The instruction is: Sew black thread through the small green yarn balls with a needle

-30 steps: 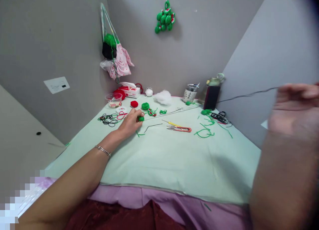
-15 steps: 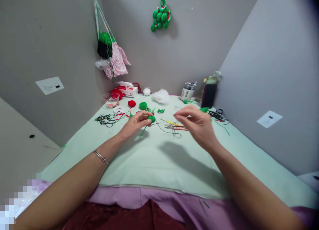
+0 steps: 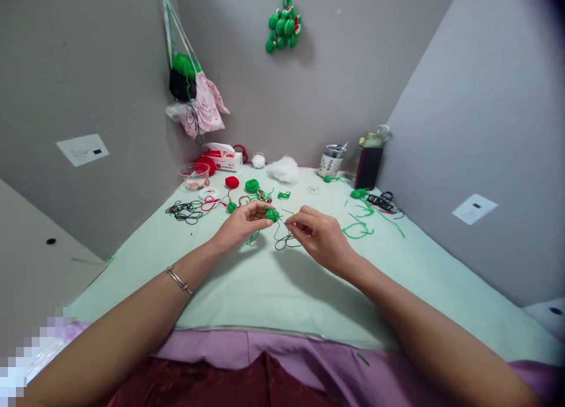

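Observation:
Between the thumb and fingers of my left hand (image 3: 245, 223) is a small green crocheted ball (image 3: 272, 215), held just above the table. My right hand (image 3: 320, 233) is closed in a pinch close to the ball's right side. In its fingertips is a thin needle (image 3: 283, 220), whose tip points toward the ball; its far end is hidden by the fingers. Black thread (image 3: 286, 242) hangs from there in loose loops over the table. Behind my right hand, a crochet hook (image 3: 289, 212) is mostly covered, and the snips seen earlier are hidden.
Around the hands lie a red yarn ball (image 3: 232, 182), a green yarn ball (image 3: 252, 186), white stuffing (image 3: 283, 169) and tangled black cord (image 3: 185, 212). At the back stand a tissue box (image 3: 227, 161), a pen tin (image 3: 331, 162) and a phone (image 3: 369, 167). Green scraps (image 3: 358, 230) lie right.
My right hand came in from far right, where it had drawn the black thread taut, to beside the ball. The thread now hangs slack. My left hand lifted the ball slightly and moved right.

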Action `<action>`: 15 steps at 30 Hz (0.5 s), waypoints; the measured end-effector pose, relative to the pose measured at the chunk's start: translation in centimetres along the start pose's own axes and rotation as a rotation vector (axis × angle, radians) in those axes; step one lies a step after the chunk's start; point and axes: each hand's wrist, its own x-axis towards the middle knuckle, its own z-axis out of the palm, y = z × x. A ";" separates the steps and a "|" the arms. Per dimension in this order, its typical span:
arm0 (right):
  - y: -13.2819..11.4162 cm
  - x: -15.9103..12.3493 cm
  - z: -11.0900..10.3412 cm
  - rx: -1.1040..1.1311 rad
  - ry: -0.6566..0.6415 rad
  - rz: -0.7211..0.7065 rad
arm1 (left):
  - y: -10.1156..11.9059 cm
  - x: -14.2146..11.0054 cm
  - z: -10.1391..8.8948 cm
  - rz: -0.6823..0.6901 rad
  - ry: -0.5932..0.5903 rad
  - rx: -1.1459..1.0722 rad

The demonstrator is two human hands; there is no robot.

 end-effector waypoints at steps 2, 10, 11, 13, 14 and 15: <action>0.0 0.0 0.1 0.003 -0.008 0.004 | -0.1 0.0 0.0 0.002 0.000 -0.003; -0.1 -0.1 0.0 0.012 -0.011 -0.005 | 0.0 -0.1 0.0 0.002 0.000 0.007; -0.1 -0.1 0.0 0.015 -0.013 -0.004 | 0.0 -0.2 0.0 0.003 0.000 0.008; -0.1 -0.1 0.1 0.032 -0.014 0.004 | 0.0 -0.2 0.1 0.004 0.000 0.005; -0.1 -0.1 0.2 0.052 -0.010 0.014 | 0.0 -0.2 0.2 0.001 0.000 -0.001; -0.1 0.0 0.2 0.083 -0.007 0.031 | 0.0 -0.2 0.2 -0.003 -0.001 -0.011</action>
